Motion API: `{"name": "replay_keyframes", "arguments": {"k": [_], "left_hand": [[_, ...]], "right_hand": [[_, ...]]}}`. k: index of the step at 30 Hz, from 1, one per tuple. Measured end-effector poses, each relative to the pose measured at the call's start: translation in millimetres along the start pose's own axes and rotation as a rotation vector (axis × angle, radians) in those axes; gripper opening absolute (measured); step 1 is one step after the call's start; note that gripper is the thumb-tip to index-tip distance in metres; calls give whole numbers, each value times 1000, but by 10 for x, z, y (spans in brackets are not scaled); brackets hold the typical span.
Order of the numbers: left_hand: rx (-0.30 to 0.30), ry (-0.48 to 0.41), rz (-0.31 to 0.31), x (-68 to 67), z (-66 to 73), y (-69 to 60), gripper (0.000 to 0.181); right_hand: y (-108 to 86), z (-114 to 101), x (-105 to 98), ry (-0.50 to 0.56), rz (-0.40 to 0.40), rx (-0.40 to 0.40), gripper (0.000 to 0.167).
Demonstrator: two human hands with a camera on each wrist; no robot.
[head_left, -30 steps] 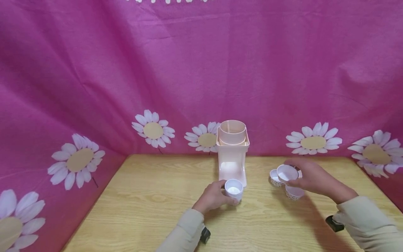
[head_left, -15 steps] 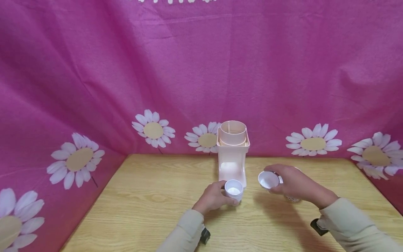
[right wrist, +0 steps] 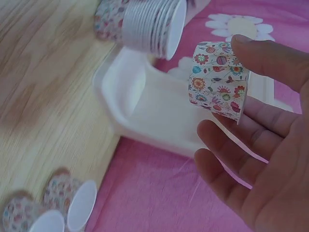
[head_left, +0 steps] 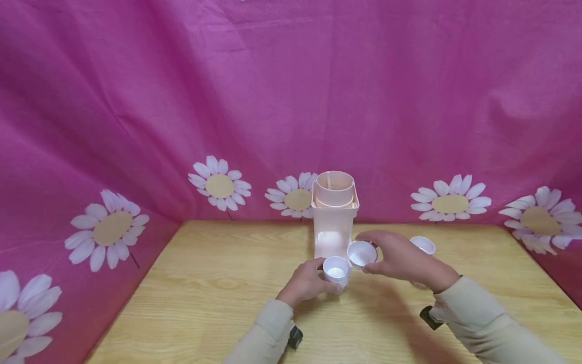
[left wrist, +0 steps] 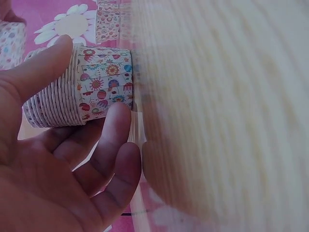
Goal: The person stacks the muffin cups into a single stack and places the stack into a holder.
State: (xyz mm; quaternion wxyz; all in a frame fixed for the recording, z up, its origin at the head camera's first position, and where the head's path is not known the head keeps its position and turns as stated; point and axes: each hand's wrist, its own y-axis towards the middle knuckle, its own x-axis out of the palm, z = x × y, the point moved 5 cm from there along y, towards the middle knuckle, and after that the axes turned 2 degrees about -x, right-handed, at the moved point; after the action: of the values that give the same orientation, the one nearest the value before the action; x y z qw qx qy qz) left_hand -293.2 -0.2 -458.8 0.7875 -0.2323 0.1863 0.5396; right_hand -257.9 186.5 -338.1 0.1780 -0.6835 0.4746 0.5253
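Note:
My left hand holds a stack of floral paper baking cups standing on the table. Many nested rims show in the left wrist view, thumb on one side and fingers on the other. Just to its right, my right hand pinches a single paper cup between thumb and fingers, its mouth facing up in the head view. This cup is raised off the table, close to the stack's rim. Behind both hands stands a pale pink plastic holder with a round tube at its top.
Two more paper cups stand on the wooden table at the right: a farther cup and a nearer one partly hidden under my right forearm. Both loose cups show in the right wrist view. A magenta daisy-print cloth encloses the table.
My right hand has lifted its cup away from the two others and carried it left, close to the stack. The left hand and its stack have stayed in place.

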Motion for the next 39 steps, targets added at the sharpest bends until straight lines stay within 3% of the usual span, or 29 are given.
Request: {"name": "replay_keyframes", "arguments": {"k": [7, 14, 21, 30, 39], "left_hand": [[44, -5, -6, -37, 16, -10, 52], [48, 2, 4, -36, 33, 1, 51], [50, 12, 19, -19, 33, -5, 52], [64, 18, 26, -39, 34, -23, 53], [5, -4, -9, -25, 33, -11, 54]], "right_hand": [[146, -157, 102, 29, -4, -68, 49], [258, -197, 264, 32, -16, -106, 48], [273, -157, 424, 44, -51, -85, 48], [310, -140, 474, 65, -57, -79, 47], [317, -111, 525, 73, -100, -11, 46]]}}
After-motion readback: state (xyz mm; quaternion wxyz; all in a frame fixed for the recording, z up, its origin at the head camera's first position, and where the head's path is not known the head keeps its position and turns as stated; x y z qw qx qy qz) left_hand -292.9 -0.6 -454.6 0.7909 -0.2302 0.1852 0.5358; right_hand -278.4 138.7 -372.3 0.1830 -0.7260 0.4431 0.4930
